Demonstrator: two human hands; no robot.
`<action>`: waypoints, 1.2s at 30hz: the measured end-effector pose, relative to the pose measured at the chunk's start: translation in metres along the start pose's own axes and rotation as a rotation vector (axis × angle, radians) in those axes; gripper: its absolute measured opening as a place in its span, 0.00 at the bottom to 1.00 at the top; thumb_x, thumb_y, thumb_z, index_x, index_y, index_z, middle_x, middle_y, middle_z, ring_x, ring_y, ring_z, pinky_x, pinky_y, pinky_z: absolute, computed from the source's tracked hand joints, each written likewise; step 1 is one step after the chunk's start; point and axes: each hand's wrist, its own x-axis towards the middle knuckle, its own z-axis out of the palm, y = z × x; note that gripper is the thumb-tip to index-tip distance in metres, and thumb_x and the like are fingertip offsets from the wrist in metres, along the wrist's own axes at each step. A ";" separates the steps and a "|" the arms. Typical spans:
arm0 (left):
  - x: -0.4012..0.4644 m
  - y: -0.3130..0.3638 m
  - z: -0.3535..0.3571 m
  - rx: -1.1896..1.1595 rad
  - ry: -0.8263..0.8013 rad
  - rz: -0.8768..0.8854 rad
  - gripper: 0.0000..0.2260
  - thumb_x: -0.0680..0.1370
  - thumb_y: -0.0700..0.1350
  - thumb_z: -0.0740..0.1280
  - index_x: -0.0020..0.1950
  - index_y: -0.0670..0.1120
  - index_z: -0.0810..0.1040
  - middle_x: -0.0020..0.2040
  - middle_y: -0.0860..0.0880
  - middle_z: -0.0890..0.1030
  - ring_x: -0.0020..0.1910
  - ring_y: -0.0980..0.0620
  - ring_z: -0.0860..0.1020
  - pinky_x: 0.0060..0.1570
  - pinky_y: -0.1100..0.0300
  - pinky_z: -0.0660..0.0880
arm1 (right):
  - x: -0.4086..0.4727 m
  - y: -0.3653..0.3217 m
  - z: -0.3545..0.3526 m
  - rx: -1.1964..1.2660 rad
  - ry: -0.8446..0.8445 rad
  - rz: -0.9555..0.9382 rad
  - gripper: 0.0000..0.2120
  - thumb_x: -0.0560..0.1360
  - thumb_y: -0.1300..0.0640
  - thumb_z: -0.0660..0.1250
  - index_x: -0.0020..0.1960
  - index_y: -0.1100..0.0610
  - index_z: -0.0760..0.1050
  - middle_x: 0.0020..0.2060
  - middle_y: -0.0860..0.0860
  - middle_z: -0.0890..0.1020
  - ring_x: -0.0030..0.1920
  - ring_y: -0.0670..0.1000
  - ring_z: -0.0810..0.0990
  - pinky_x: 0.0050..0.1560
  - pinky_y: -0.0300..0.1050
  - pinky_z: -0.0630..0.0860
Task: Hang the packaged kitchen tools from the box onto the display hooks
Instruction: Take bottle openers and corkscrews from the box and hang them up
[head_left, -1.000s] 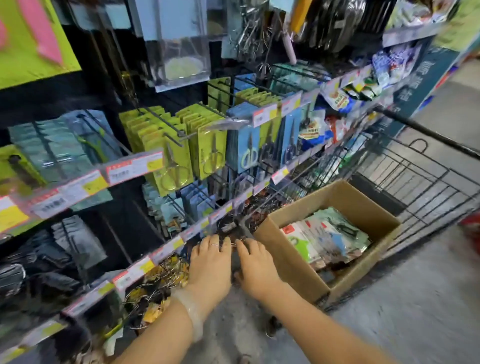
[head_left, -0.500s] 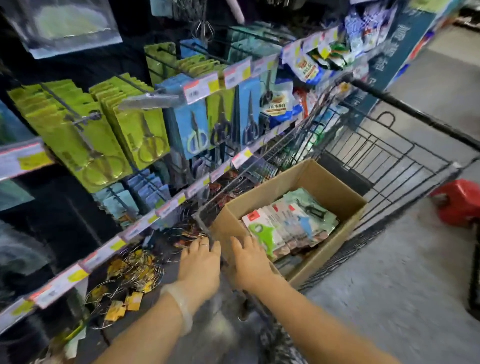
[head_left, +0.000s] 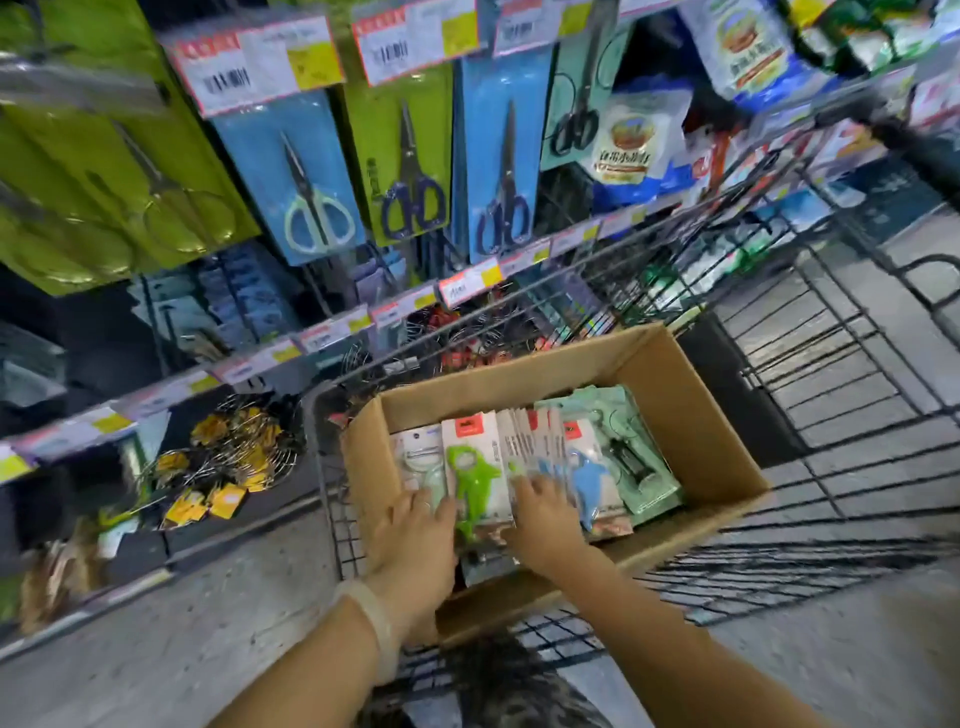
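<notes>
A cardboard box sits in a wire cart and holds a row of packaged kitchen tools. One pack shows a green tool, another a blue tool, and mint-green packs lie at the right. My left hand reaches into the box's near left corner, its fingers lying on a pale pack beside the green one. My right hand rests its fingertips on the upright packs in the middle. The display hooks above carry carded scissors.
The black wire cart stands close against the shelving on the left. Price-tag rails run along the shelf fronts. Wire whisks with yellow tags hang low on the left. Grey floor lies to the right and below.
Both hands moved forward from the box's near outer edge into the box and now touch the packs. The view swung down and closer to the box.
</notes>
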 end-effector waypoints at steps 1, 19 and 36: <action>0.002 0.003 0.002 -0.003 -0.009 -0.017 0.27 0.78 0.47 0.62 0.75 0.50 0.56 0.75 0.47 0.57 0.73 0.45 0.57 0.69 0.51 0.59 | 0.003 0.006 0.002 -0.003 -0.033 -0.010 0.35 0.74 0.50 0.68 0.74 0.55 0.54 0.73 0.58 0.59 0.72 0.61 0.58 0.69 0.54 0.60; 0.026 -0.017 0.041 -0.148 0.097 -0.319 0.50 0.52 0.45 0.82 0.70 0.33 0.67 0.60 0.34 0.77 0.56 0.35 0.79 0.48 0.43 0.78 | 0.088 0.000 0.041 0.244 -0.196 0.177 0.44 0.71 0.52 0.73 0.75 0.57 0.48 0.69 0.59 0.63 0.69 0.61 0.64 0.66 0.56 0.66; 0.025 -0.018 0.052 -0.353 0.196 -0.317 0.40 0.77 0.44 0.65 0.77 0.40 0.39 0.77 0.40 0.52 0.73 0.41 0.60 0.70 0.51 0.61 | 0.097 0.035 0.026 0.588 -0.082 0.300 0.11 0.75 0.66 0.64 0.57 0.64 0.75 0.51 0.58 0.80 0.52 0.56 0.78 0.45 0.40 0.69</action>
